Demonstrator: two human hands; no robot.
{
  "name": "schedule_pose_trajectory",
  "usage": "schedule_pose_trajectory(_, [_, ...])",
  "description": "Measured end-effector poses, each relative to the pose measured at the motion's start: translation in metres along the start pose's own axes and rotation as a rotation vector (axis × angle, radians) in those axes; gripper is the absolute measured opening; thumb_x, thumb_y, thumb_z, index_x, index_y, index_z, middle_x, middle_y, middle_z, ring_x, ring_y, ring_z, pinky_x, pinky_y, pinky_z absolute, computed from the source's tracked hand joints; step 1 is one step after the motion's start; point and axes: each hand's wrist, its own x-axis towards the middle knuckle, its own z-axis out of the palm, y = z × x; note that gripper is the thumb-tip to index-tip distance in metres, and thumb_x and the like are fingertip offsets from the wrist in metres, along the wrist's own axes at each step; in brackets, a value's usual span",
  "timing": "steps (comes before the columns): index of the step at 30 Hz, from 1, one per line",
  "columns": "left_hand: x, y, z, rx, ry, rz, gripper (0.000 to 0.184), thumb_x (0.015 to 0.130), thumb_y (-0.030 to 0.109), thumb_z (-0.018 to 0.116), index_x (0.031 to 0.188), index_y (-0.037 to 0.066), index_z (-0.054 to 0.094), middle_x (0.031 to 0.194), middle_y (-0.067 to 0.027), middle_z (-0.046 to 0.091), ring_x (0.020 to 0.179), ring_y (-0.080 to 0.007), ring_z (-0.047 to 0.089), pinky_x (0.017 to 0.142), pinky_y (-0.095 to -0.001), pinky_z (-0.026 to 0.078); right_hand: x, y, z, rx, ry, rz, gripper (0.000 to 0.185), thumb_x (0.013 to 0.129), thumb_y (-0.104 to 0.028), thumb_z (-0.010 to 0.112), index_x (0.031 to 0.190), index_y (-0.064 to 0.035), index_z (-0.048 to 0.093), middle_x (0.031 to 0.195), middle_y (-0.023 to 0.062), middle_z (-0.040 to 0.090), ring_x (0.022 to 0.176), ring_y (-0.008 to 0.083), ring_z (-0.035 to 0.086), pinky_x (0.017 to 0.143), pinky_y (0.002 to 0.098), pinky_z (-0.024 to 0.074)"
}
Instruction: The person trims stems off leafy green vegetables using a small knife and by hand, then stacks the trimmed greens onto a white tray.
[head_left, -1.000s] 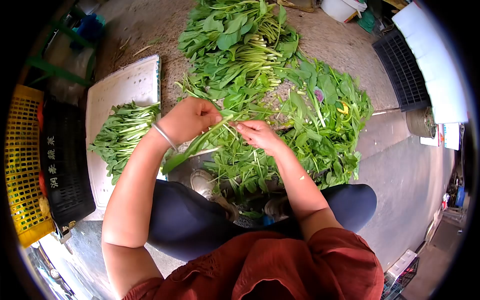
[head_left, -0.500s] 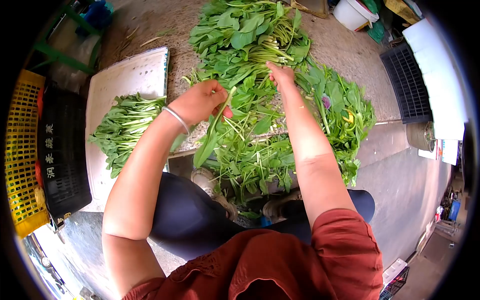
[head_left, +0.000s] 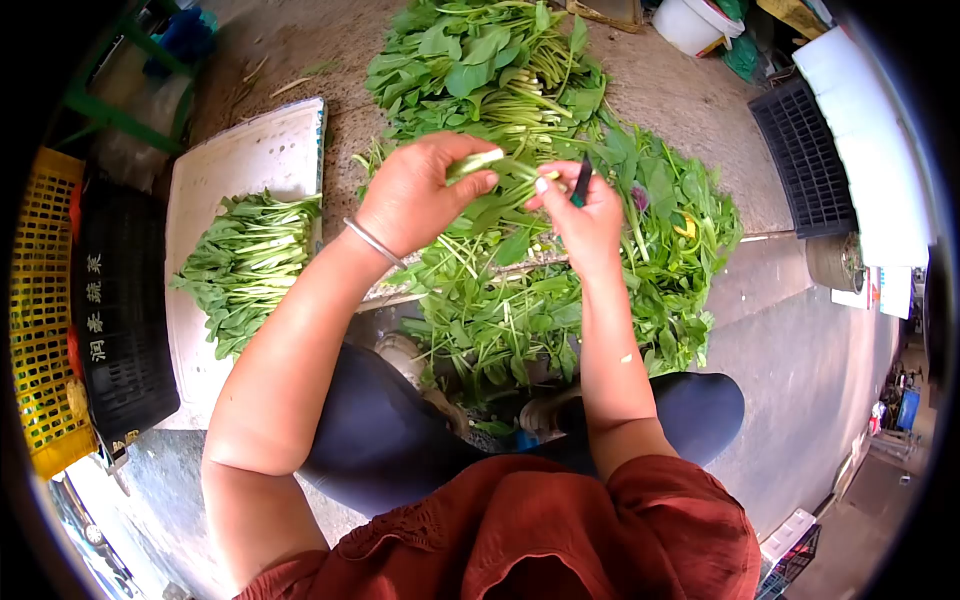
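Observation:
My left hand (head_left: pixel 430 185) is closed on a leafy green stalk (head_left: pixel 484 160), its pale cut end showing between thumb and fingers. Close beside it, my right hand (head_left: pixel 585 215) grips a small knife (head_left: pixel 581 180) with a dark, pointed end and a green part. The right thumb and finger also meet at another green stem (head_left: pixel 525 180); whether they pinch it firmly I cannot tell. Beyond both hands lies a big heap of leafy greens (head_left: pixel 480 65). Below them are loose leaves and trimmings (head_left: pixel 500 320).
On the left, a white foam tray (head_left: pixel 255 150) holds a neat pile of trimmed greens (head_left: pixel 255 255). Black (head_left: pixel 125 330) and yellow crates (head_left: pixel 45 330) stand farther left. To the right are a black crate (head_left: pixel 805 155), a white foam box (head_left: pixel 880 150) and a white bucket (head_left: pixel 690 25).
My right hand has drawn back from the heap toward my left hand, and the knife now shows in it. My left hand has risen slightly and moved right, closer to it.

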Motion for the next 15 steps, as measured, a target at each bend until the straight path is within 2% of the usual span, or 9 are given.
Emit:
schedule_pose_trajectory(3, [0.000,0.011,0.009,-0.009,-0.041,0.136,0.031,0.078,0.017,0.064,0.108,0.006,0.059,0.094,-0.0103,0.063,0.083,-0.0171,0.060,0.075,-0.0279,0.046,-0.011,-0.012,0.007,0.078,-0.045,-0.066,0.015,0.081,-0.009,0.060,0.094,-0.0018,0.058,0.073,0.0018,0.059,0.058,0.0099,0.058,0.051,0.0180,0.0448])
schedule_pose_trajectory(5, [0.001,0.019,0.007,-0.034,-0.139,0.081,0.037,0.078,0.017,0.065,0.111,0.004,0.056,0.094,-0.0104,0.064,0.081,-0.0142,0.059,0.074,-0.0270,0.046,-0.014,-0.018,0.006,0.177,-0.093,0.015,0.019,0.081,-0.011,0.062,0.097,-0.0023,0.059,0.069,-0.0004,0.058,0.054,0.0063,0.056,0.042,0.0158,0.0372])
schedule_pose_trajectory(6, [0.001,0.024,0.006,-0.104,-0.202,-0.002,0.037,0.077,0.018,0.066,0.110,0.002,0.056,0.091,-0.0090,0.064,0.079,-0.0117,0.058,0.073,-0.0259,0.046,-0.015,-0.020,0.008,0.184,-0.070,-0.006,0.023,0.081,-0.012,0.062,0.101,-0.0034,0.059,0.066,-0.0021,0.057,0.053,0.0033,0.054,0.038,0.0154,0.0296])
schedule_pose_trajectory(8, [0.002,0.022,0.009,-0.201,-0.239,-0.086,0.034,0.076,0.019,0.068,0.103,0.001,0.060,0.081,-0.0043,0.064,0.073,-0.0055,0.054,0.068,-0.0231,0.046,-0.015,-0.018,0.008,0.200,-0.062,-0.007,0.024,0.080,-0.013,0.063,0.102,-0.0039,0.059,0.065,-0.0024,0.056,0.051,0.0027,0.052,0.038,0.0153,0.0290])
schedule_pose_trajectory(10, [0.003,0.019,0.012,-0.231,-0.223,-0.071,0.031,0.076,0.019,0.068,0.100,0.001,0.061,0.079,-0.0027,0.064,0.071,-0.0052,0.053,0.066,-0.0229,0.045,-0.018,-0.024,0.016,0.181,-0.028,-0.016,0.027,0.082,-0.017,0.061,0.106,-0.0053,0.058,0.064,-0.0035,0.053,0.046,0.0018,0.043,0.039,0.0153,0.0271])
schedule_pose_trajectory(11, [0.003,0.017,0.012,-0.263,-0.203,-0.064,0.028,0.075,0.019,0.068,0.096,0.001,0.062,0.077,-0.0012,0.063,0.069,-0.0048,0.052,0.064,-0.0226,0.045,-0.019,-0.025,0.015,0.181,-0.026,-0.018,0.027,0.082,-0.017,0.061,0.106,-0.0053,0.058,0.064,-0.0035,0.053,0.046,0.0018,0.043,0.039,0.0153,0.0271])
schedule_pose_trajectory(13, [0.002,0.021,0.008,-0.293,-0.215,-0.133,0.025,0.076,0.020,0.068,0.092,0.001,0.063,0.074,0.0006,0.061,0.067,-0.0048,0.049,0.063,-0.0223,0.043,-0.021,-0.025,0.012,0.195,0.010,0.018,0.032,0.086,-0.027,0.055,0.110,-0.0058,0.056,0.067,-0.0028,0.051,0.049,0.0021,0.040,0.041,0.0156,0.0281])
schedule_pose_trajectory(14, [0.003,0.019,0.008,-0.322,-0.235,-0.179,0.024,0.077,0.020,0.068,0.091,0.001,0.063,0.073,0.0014,0.060,0.068,-0.0047,0.048,0.063,-0.0225,0.042,-0.023,-0.026,0.006,0.186,-0.054,0.023,0.040,0.090,-0.034,0.047,0.117,-0.0045,0.051,0.069,-0.0018,0.049,0.054,0.0027,0.041,0.045,0.0158,0.0305])
schedule_pose_trajectory(15, [0.003,0.017,0.007,-0.352,-0.255,-0.226,0.024,0.077,0.021,0.067,0.090,0.001,0.064,0.073,0.0021,0.059,0.068,-0.0047,0.047,0.064,-0.0228,0.041,-0.024,-0.025,0.004,0.185,-0.054,0.023,0.040,0.090,-0.034,0.047,0.117,-0.0045,0.051,0.069,-0.0018,0.049,0.054,0.0027,0.041,0.045,0.0158,0.0305])
